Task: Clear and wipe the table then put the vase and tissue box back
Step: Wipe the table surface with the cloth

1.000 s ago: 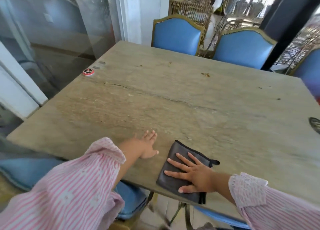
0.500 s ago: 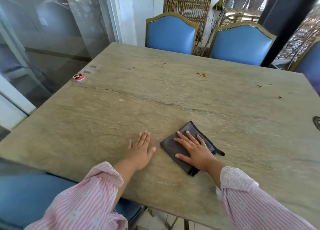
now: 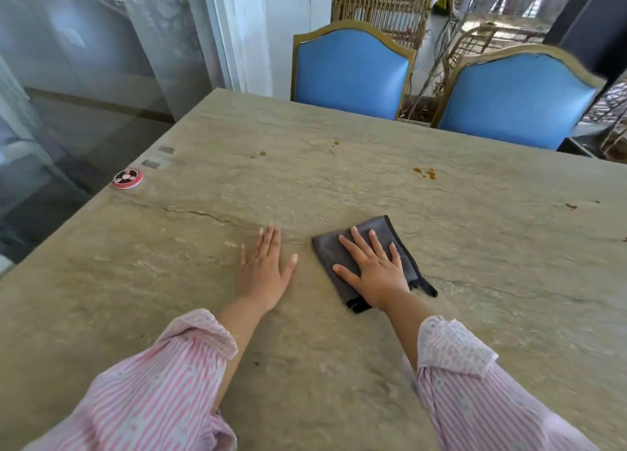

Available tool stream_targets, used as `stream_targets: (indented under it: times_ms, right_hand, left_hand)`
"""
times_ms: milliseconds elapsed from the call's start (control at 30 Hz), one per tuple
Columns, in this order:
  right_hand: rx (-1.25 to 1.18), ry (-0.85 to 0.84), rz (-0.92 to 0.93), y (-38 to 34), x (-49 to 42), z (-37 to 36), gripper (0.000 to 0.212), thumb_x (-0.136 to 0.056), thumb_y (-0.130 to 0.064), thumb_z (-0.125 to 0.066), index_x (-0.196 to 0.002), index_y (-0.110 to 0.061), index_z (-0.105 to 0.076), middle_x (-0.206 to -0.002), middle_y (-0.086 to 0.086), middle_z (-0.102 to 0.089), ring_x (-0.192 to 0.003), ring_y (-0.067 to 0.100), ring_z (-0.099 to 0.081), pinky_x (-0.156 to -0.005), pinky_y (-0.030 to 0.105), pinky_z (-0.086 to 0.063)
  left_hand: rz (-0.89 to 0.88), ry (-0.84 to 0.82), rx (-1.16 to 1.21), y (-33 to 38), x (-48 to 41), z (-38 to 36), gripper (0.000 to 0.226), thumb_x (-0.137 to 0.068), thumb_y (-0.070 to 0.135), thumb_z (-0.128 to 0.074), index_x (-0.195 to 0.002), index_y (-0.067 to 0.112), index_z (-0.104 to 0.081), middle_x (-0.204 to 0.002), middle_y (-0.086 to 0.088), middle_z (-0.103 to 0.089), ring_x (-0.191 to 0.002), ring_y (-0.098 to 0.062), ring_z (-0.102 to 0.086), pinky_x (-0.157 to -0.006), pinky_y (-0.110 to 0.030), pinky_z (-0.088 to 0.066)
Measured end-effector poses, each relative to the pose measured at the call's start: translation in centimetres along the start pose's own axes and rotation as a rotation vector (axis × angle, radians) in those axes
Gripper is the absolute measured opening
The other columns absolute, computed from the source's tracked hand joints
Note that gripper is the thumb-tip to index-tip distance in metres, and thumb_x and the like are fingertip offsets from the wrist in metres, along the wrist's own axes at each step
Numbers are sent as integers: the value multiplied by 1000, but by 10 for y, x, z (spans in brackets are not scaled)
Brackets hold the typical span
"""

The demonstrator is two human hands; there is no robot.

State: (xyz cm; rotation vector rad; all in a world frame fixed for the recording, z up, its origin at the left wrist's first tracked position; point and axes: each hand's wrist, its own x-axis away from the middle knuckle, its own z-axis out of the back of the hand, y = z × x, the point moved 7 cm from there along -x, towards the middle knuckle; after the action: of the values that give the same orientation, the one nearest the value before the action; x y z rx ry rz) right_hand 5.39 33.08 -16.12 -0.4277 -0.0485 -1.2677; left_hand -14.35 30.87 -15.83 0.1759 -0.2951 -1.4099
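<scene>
Wiping under way: left hand [image 3: 263, 274] flat, fingers straight, on the beige stone table [image 3: 492, 281]; right hand [image 3: 376, 276], at its 3 o'clock, presses the folded dark grey cloth [image 3: 327, 252]. Brown stains [image 3: 425, 173] lie unwiped at 12 o'clock. Vase and tissue box out of view, return pending.

Matt rough stone table [image 3: 475, 264], soft dark cloth [image 3: 327, 252].

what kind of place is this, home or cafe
Likely a cafe or restaurant, not certain: a large stone table with matching blue chairs, a red disc at its edge, maybe a call button, and wicker furniture behind.
</scene>
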Motion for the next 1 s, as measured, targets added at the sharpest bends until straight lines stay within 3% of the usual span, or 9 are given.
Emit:
stream_targets:
  times_ms: [200, 367, 500, 533, 600, 700, 833, 900, 1000]
  right_hand:
    - [-16, 105, -17, -10, -80, 21, 61, -92, -64, -27, -146, -40, -14, -160, -14, 5, -148, 16, 10, -117, 48, 8]
    - [-20, 140, 10, -31, -160, 40, 56, -93, -61, -29, -144, -38, -24, -160, -10, 1, -148, 20, 7, -117, 52, 4]
    - [-21, 159, -27, -58, -218, 47, 57, -95, -59, -25, -146, -35, -22, -161, -6, 1, -148, 25, 9, -116, 56, 5]
    - [-10, 162, -37, -64, -224, 45, 57, -95, -58, -24, -147, -34, -21, -161, -5, 2, -148, 26, 9, -116, 56, 5]
    - [5, 150, -16, -70, -223, 42, 57, -97, -54, -24, -149, -33, -17, -161, -4, 4, -148, 26, 9, -116, 56, 6]
    - [-28, 113, 114, -70, -192, 37, 57, -96, -45, -31, -150, -34, -16, -161, -4, 4, -148, 22, 9, -117, 51, 8]
    - [56, 218, 166, -60, -129, 27, 58, -95, -50, -37, -148, -39, -18, -160, -5, 12, -146, 22, 18, -115, 49, 12]
    - [24, 285, 49, -50, -110, 25, 54, -93, -57, -35, -143, -41, -27, -160, -5, -3, -148, 21, 10, -115, 51, 10]
    - [6, 204, 36, -54, -113, 21, 54, -93, -62, -27, -144, -43, -28, -160, -10, -11, -148, 16, 1, -116, 54, 7]
  left_hand:
    - [75, 115, -10, -21, -48, 4, 69, -94, 53, -15, -152, 17, 1, -161, 4, 7, -149, -12, 7, -120, -43, 2]
    - [83, 117, -37, -22, -50, 2, 86, -76, 57, 12, -151, 15, 4, -160, 1, 11, -148, -13, 12, -118, -42, 9]
    - [81, 99, -59, -22, -54, -2, 70, -93, 51, -6, -152, 15, 2, -161, 2, 9, -148, -11, 14, -118, -41, 11]
    - [78, 104, -56, -22, -54, -3, 72, -91, 52, -3, -152, 14, 2, -161, 1, 8, -148, -11, 14, -117, -41, 12]
    - [74, 117, -48, -22, -53, 0, 85, -77, 54, 11, -152, 15, 0, -161, 1, 7, -148, -11, 13, -116, -39, 14]
    - [75, 113, -21, -22, -52, 1, 90, -72, 54, 14, -152, 15, 1, -161, 1, 7, -148, -12, 12, -116, -38, 14]
    - [51, 95, 113, -22, -49, 13, 74, -88, 52, -5, -152, 14, 1, -161, 0, 9, -148, -14, 12, -119, -34, 7]
    - [40, 95, 163, -30, -52, 23, 68, -96, 50, -16, -152, 14, 0, -161, 1, 9, -148, -13, 10, -120, -33, 1]
    - [71, 117, 22, -57, -53, 33, 64, -99, 46, -16, -151, 16, 4, -160, 2, 11, -148, -12, 12, -120, -37, 2]
